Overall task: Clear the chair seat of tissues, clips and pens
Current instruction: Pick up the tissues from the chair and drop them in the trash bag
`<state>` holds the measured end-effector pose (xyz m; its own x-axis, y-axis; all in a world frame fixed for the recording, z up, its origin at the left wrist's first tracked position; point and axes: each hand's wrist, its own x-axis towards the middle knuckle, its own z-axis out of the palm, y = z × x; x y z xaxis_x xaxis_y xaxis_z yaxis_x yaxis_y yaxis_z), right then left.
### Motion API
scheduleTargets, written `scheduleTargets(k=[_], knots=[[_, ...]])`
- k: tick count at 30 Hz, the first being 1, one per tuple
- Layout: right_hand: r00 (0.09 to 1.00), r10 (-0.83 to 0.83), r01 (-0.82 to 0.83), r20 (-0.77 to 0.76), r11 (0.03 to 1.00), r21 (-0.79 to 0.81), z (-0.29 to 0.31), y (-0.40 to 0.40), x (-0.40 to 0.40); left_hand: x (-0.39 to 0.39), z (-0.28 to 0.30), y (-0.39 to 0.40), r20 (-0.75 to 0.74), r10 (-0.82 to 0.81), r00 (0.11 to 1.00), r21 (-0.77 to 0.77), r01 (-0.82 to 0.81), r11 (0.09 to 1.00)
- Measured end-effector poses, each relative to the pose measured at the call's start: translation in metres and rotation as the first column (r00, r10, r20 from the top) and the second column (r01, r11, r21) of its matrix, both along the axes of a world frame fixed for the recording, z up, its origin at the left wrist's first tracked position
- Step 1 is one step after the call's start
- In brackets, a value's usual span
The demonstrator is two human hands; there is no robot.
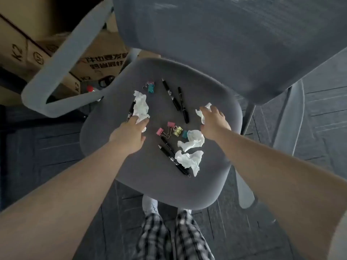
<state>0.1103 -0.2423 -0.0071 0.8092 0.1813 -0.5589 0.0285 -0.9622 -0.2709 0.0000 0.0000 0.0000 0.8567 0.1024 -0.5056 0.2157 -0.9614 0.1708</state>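
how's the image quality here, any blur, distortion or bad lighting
Head view: dim, flat light, no glare; wide-angle bending stretches both forearms and curves the armrest; slight softness on the left hand and right hand; white tissues read brightest, pens stay sharp enough on the seat.

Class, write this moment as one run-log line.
left hand: on tissue | right hand: on tissue | chair seat: pens, clips, two tissues remain

Stacked cardboard boxes (28, 44) with black printed lettering sit at the upper left, a red-capped bottle (90, 88) beside them, on dark carpet tiles (244, 231)
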Motion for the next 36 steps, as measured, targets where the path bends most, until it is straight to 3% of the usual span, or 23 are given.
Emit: scheduleTargets(k=[4, 9, 18, 21, 24, 27, 31, 36], knots=[[1.0, -0.012, 0.012, 0.005, 0.999, -0.034, -0.013, 0.005, -0.001, 0.002, -0.016, -0.001, -0.075, 0.008, 0.997, 0.029, -0.005, 1.0], [0.995, -0.013, 0.019, 0.094, 0.998, -0.063, -0.026, 0.006, -0.005, 0.005, -0.032, -0.001, -0.054, 0.011, 0.998, 0.066, -0.008, 0.998], [0.971, -0.178, 0.152, 0.162, 0.976, 0.156, 0.001, 0.009, -0.016, 0.005, -0.013, -0.005, 0.088, 0.124, 0.988, -0.084, -0.117, 0.99], [0.979, -0.174, 0.152, 0.111, 0.972, 0.181, 0.014, 0.014, -0.025, 0.011, 0.001, -0.004, 0.094, 0.18, 0.979, -0.094, -0.171, 0.981], [0.994, -0.105, 0.101, 0.041, 0.991, 0.091, 0.021, 0.019, -0.034, 0.018, 0.007, -0.002, 0.114, 0.206, 0.972, -0.086, -0.197, 0.977], [0.989, -0.145, 0.145, -0.019, 0.989, 0.018, 0.016, 0.024, -0.041, 0.018, -0.001, 0.0, 0.157, 0.201, 0.967, -0.114, -0.184, 0.976], [0.985, -0.17, 0.167, -0.042, 0.984, -0.065, 0.006, 0.029, -0.052, 0.011, -0.024, 0.0, 0.113, 0.084, 0.99, -0.07, -0.076, 0.995], [0.966, -0.221, 0.211, -0.136, 0.974, -0.086, -0.009, 0.024, -0.052, 0.007, -0.042, 0.001, 0.054, 0.163, 0.985, 0.0, -0.163, 0.987]])
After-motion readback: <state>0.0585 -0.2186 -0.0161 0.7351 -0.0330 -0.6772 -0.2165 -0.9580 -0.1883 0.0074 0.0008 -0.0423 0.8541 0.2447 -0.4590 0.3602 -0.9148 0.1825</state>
